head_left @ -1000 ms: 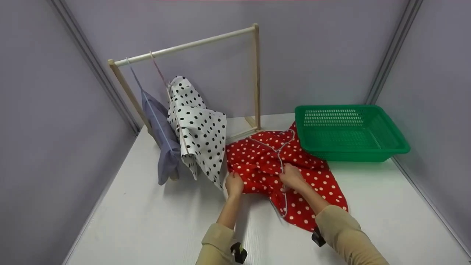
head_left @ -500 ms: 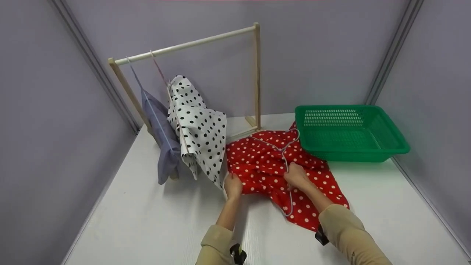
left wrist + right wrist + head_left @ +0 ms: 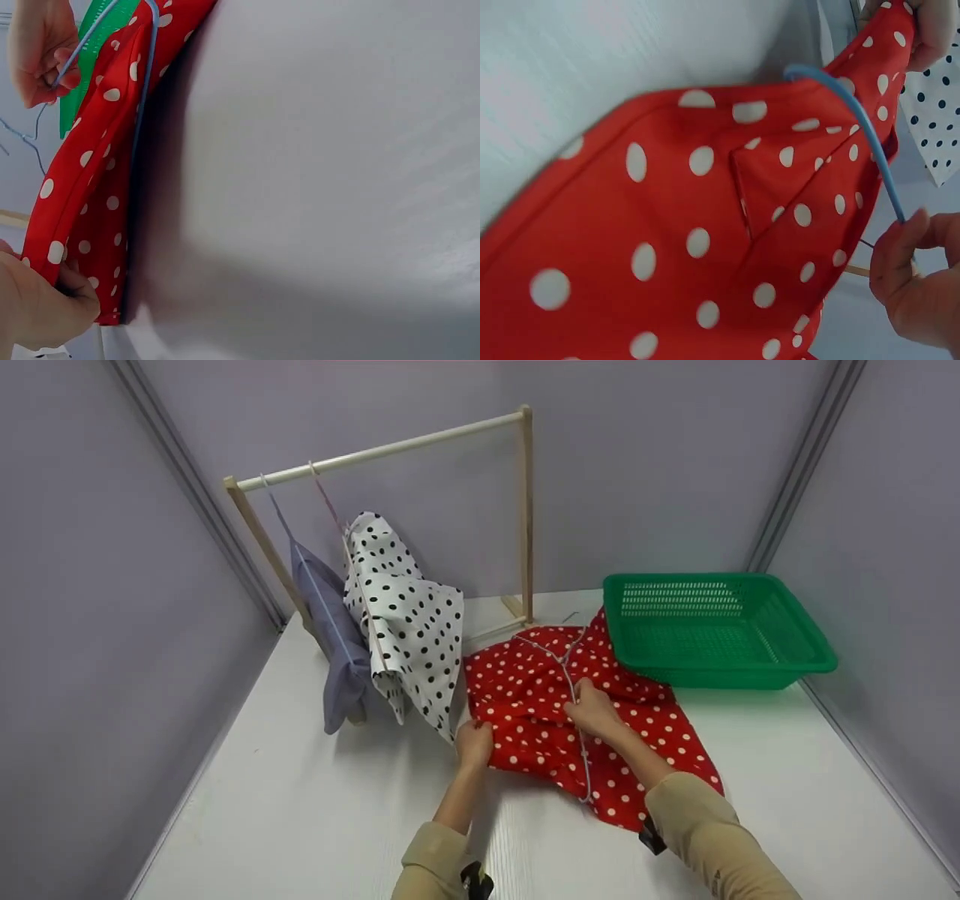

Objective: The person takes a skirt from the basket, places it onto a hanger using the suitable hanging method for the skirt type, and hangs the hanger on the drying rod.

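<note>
A red cloth with white polka dots (image 3: pixel 517 701) lies spread on the white table. My left hand (image 3: pixel 475 744) grips its near left edge, and in the left wrist view the thumb (image 3: pixel 52 319) overlaps that edge. A pale blue clothes hanger (image 3: pixel 871 139) lies over the cloth, and my right hand (image 3: pixel 596 711) pinches one arm of it between thumb and fingers. The hanger's rounded end curves around the cloth's near edge, and its bottom bar runs beneath the raised edge in the left wrist view.
A wood-and-white rack (image 3: pixel 405 446) stands behind on the left. A grey-blue cloth (image 3: pixel 330 637) and a white black-dotted cloth (image 3: pixel 420 615) hang from it. A green plastic basket (image 3: pixel 720 667) stands at the right, over the red cloth's far corner.
The hanger shifted right, then back left and a little away, with my right hand on it. My left hand drew the cloth's near left edge slightly closer.
</note>
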`<act>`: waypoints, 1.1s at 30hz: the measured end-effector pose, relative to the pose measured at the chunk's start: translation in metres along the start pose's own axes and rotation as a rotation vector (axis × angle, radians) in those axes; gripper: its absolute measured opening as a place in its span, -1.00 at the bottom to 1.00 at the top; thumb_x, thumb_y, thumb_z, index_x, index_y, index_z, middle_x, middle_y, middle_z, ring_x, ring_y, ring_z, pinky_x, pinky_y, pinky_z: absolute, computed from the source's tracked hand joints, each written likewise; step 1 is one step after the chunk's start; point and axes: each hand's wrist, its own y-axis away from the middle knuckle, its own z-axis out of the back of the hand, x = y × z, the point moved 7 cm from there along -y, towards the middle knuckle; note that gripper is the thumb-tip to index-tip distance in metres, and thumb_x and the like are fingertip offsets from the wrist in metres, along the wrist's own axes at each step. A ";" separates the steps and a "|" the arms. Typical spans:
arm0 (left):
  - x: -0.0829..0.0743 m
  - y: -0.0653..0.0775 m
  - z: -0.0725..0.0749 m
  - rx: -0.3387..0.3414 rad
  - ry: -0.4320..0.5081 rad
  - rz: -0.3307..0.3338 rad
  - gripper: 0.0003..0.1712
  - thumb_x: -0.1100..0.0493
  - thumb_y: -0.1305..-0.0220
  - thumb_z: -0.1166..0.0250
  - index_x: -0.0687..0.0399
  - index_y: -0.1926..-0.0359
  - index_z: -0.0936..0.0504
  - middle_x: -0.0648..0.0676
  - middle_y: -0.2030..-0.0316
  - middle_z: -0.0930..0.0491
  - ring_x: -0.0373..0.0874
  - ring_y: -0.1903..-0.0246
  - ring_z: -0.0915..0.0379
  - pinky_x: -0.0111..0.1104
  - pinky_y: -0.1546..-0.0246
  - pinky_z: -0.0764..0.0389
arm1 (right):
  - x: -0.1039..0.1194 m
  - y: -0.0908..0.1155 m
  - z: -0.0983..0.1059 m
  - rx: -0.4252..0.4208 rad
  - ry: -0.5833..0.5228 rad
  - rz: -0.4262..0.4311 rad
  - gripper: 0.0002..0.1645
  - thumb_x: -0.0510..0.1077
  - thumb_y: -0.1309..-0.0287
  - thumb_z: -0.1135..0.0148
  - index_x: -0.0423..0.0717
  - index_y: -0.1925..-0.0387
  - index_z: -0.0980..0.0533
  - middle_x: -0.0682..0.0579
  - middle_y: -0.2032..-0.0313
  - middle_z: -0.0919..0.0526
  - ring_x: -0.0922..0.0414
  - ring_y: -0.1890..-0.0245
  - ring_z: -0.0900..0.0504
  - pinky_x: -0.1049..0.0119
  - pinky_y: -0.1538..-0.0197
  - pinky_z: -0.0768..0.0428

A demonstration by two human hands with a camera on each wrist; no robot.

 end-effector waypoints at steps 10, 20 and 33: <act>0.014 -0.013 0.000 0.074 -0.018 0.118 -0.59 0.11 -0.30 -0.06 0.46 0.08 -0.47 0.22 0.30 -0.54 0.01 0.27 -0.47 -0.15 0.15 -0.45 | 0.011 -0.013 -0.009 0.058 -0.083 -0.024 -0.77 -0.27 -0.26 0.11 -0.26 0.10 -0.37 -0.02 0.52 -0.39 0.17 0.68 -0.32 0.24 0.51 -0.41; 0.013 -0.013 -0.004 0.041 -0.045 0.111 -0.65 0.21 -0.20 -0.09 0.44 0.12 -0.52 0.21 0.31 -0.55 0.01 0.30 -0.46 -0.15 0.18 -0.45 | 0.019 -0.035 0.000 0.031 -0.194 -0.055 -0.33 -0.24 -0.23 0.01 -0.20 -0.33 -0.04 -0.23 0.23 -0.48 0.06 0.53 -0.48 0.35 0.52 -0.45; 0.017 -0.015 -0.003 -0.010 -0.039 0.122 -0.64 0.11 -0.16 -0.18 0.43 0.28 -0.54 0.16 0.47 -0.53 -0.06 0.45 -0.42 -0.20 0.31 -0.45 | 0.045 -0.047 -0.005 -0.110 0.278 0.092 -0.78 -0.14 -0.25 -0.03 -0.17 0.20 -0.53 -0.01 0.41 -0.56 0.10 0.50 -0.47 0.23 0.41 -0.42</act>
